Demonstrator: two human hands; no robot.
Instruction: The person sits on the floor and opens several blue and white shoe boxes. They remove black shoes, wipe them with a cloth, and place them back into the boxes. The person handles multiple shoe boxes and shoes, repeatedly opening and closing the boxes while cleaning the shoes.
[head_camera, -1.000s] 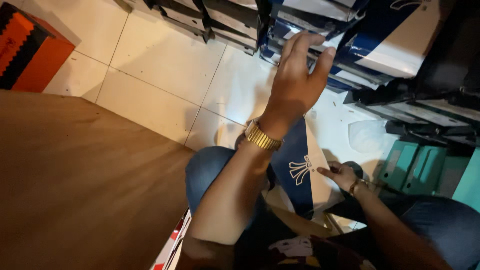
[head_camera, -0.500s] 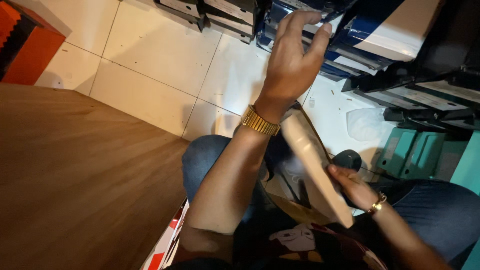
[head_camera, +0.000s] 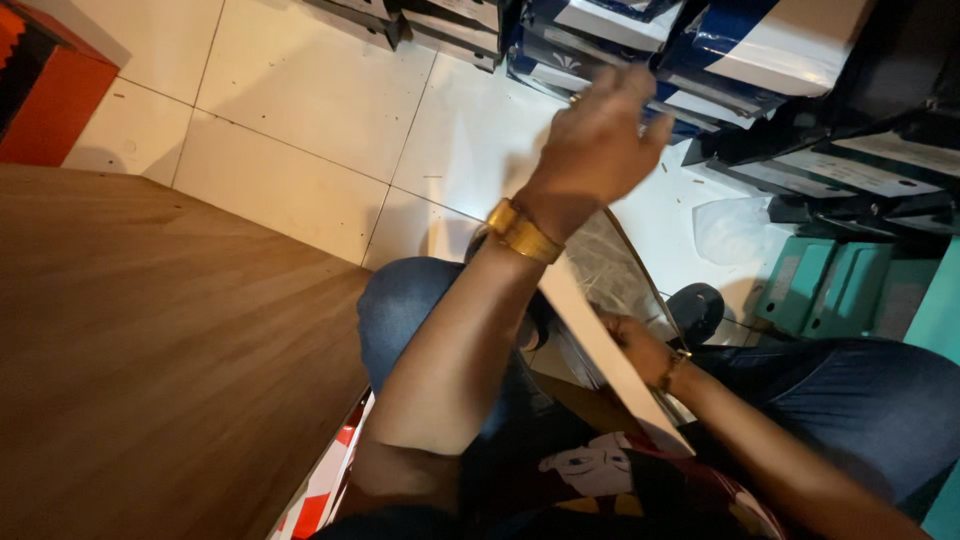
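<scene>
While the left hand (head_camera: 600, 135) is raised in front of the stacked shoe boxes (head_camera: 740, 50), its fingers are curled loosely and pressed together, and I cannot tell if they grasp anything, because only the back of the hand is visible. Just below its wrist, where a gold watch (head_camera: 520, 232) sits, the upper edge of a pale box lid (head_camera: 610, 365) begins; the lid stands tilted on its edge and runs down toward the lap. The right hand (head_camera: 635, 345) is low, behind this lid, and its fingers appear to close on the lid's far side, though the lid hides most of them. Beyond the fingers of the right hand there is crumpled transparent wrapping (head_camera: 610, 270), and near it a dark shoe (head_camera: 697, 310) on the white tiled floor (head_camera: 300, 120). Well apart from both hands, on the left, lies a brown wooden table (head_camera: 150, 350), and further away an orange box (head_camera: 40, 100).
</scene>
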